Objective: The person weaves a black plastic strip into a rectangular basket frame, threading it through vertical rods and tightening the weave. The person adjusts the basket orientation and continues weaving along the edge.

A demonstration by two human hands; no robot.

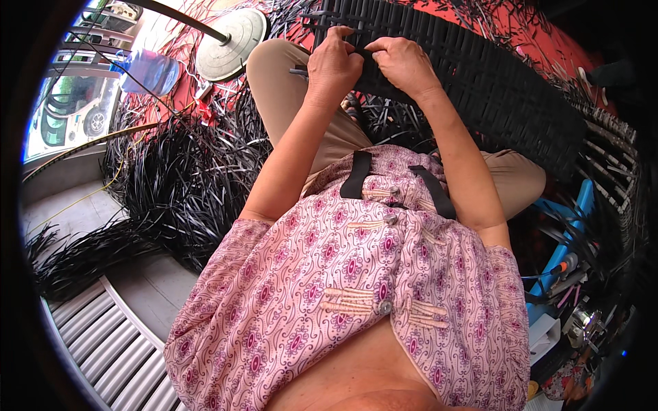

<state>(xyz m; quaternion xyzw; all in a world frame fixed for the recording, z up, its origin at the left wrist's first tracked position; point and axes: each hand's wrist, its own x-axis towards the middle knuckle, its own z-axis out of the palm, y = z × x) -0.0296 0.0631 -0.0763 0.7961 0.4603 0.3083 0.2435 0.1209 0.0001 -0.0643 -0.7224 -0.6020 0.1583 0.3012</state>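
A long black woven panel (473,79), made of flat plastic-looking strips, slants across my lap from the top middle to the right. At its near left end my left hand (334,67) is closed, with the thumb and fingers pinched together against the weave. Close beside it, my right hand (406,66) is curled too, its thumb and forefinger pinching toward the left hand. A short dark strip (363,52) runs between the two hands at the panel's edge. Black against black makes it hard to see where this strip joins the weave.
Heaps of loose black strips (178,178) lie to the left. Behind them stand a round grey base with a pole (232,44) and a blue water jug (152,72). A white slatted bench (113,342) is at lower left. A blue frame (558,257) and tools (569,264) lie at right.
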